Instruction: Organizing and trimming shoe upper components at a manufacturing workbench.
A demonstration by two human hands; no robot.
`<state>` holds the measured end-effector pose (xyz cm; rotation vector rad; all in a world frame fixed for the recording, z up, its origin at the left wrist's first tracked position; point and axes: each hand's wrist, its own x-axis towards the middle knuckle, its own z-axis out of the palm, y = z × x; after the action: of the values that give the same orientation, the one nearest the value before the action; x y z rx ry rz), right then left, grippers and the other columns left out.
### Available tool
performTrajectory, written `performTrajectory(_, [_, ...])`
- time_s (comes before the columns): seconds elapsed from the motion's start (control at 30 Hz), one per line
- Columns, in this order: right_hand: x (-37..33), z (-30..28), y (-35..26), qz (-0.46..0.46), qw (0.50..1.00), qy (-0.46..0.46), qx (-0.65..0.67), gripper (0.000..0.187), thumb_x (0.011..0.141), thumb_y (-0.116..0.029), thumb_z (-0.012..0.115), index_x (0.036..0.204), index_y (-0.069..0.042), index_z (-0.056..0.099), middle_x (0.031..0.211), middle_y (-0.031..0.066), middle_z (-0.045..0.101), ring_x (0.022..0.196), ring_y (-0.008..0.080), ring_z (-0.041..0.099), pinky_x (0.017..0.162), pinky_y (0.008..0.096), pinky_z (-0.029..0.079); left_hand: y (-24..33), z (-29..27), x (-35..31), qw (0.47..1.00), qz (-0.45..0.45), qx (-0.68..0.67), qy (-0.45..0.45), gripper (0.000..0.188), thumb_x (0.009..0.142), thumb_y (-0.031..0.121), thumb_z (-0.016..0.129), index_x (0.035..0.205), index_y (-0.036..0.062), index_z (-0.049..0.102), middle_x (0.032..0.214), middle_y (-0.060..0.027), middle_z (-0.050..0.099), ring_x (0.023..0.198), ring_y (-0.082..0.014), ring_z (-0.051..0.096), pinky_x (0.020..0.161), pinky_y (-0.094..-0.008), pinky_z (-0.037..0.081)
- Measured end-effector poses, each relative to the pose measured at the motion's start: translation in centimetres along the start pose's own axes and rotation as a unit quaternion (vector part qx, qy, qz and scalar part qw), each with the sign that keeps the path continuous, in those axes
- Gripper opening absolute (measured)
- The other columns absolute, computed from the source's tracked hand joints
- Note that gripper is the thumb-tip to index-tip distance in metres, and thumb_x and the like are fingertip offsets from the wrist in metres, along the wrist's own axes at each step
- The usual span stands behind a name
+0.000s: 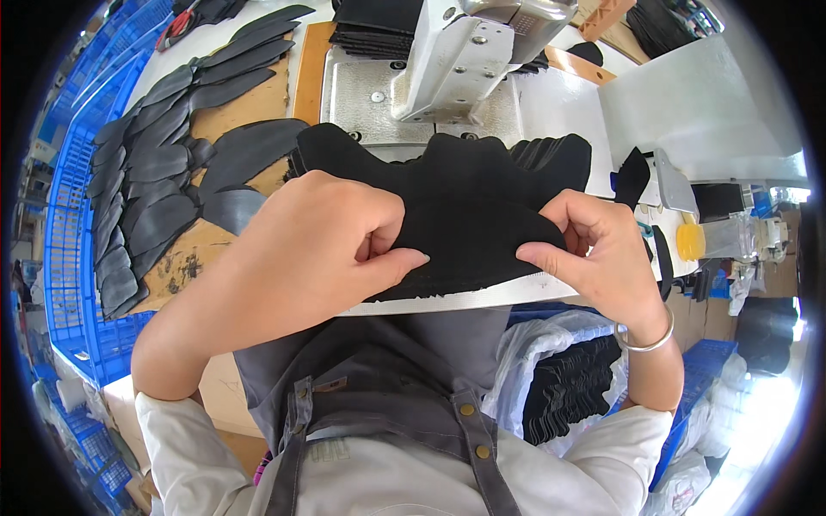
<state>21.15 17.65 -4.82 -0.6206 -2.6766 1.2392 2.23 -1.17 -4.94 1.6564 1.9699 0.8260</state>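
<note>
Handling a black piece (469,236) at the table's (490,297) front edge, you pinch its right end in your nearly closed right hand (598,249); your half-curled left hand (323,228) touches it, grip impossible to tell.

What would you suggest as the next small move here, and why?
Perhaps gently even up the near edge of the black piece: the left hand and right hand are at either side of it, and that edge looks a little ragged by the white table edge.
</note>
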Motion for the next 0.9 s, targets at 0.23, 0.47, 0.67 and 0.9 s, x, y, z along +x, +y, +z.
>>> performTrajectory(0.23, [0.6, 0.3, -2.2, -0.01, 0.991, -0.009, -0.133, 0.051, 0.061, -0.034, 0.086, 0.081, 0.0, 0.053, 0.06, 0.0105, 0.052, 0.051, 0.0218, 0.049, 0.05, 0.0308, 0.039, 0.0, -0.5, 0.3, 0.999, 0.015, 0.035, 0.023, 0.027, 0.077, 0.015, 0.074, 0.068, 0.003, 0.052, 0.049, -0.0057, 0.048, 0.043, -0.0179, 0.046, 0.044, -0.0295, 0.033])
performTrajectory(0.47, [1.0, 0.8, -3.3, -0.035, 0.969, -0.01, -0.243, 0.055, 0.06, -0.036, 0.084, 0.085, 0.0, 0.051, 0.067, 0.0171, 0.057, 0.062, 0.0368, 0.058, 0.058, 0.0395, 0.045, -0.5, -0.9, 0.4, 0.999, -0.01, -0.037, -0.015, 0.022, 0.079, 0.014, 0.073, 0.071, 0.0025, 0.056, 0.053, -0.0045, 0.052, 0.045, -0.0156, 0.049, 0.046, -0.0275, 0.036])
performTrajectory(0.67, [1.1, 1.1, -3.2, -0.041, 0.97, -0.004, -0.241, 0.053, 0.06, -0.034, 0.083, 0.085, 0.0, 0.05, 0.064, 0.0174, 0.055, 0.061, 0.037, 0.058, 0.057, 0.0394, 0.045, -1.0, -0.4, 0.0, 0.999, 0.001, -0.05, 0.008, 0.021, 0.08, 0.013, 0.073, 0.071, 0.0023, 0.057, 0.053, -0.0037, 0.053, 0.045, -0.0139, 0.048, 0.047, -0.0264, 0.036])
performTrajectory(0.9, [1.3, 1.2, -3.2, -0.052, 0.966, 0.0, -0.254, 0.054, 0.059, -0.034, 0.083, 0.084, 0.0, 0.05, 0.062, 0.0174, 0.055, 0.059, 0.0373, 0.058, 0.056, 0.039, 0.045, -1.6, -0.2, -0.1, 0.997, 0.042, -0.046, 0.042, 0.023, 0.08, 0.013, 0.072, 0.07, 0.0019, 0.056, 0.05, -0.0043, 0.051, 0.043, -0.0159, 0.048, 0.046, -0.0275, 0.036])
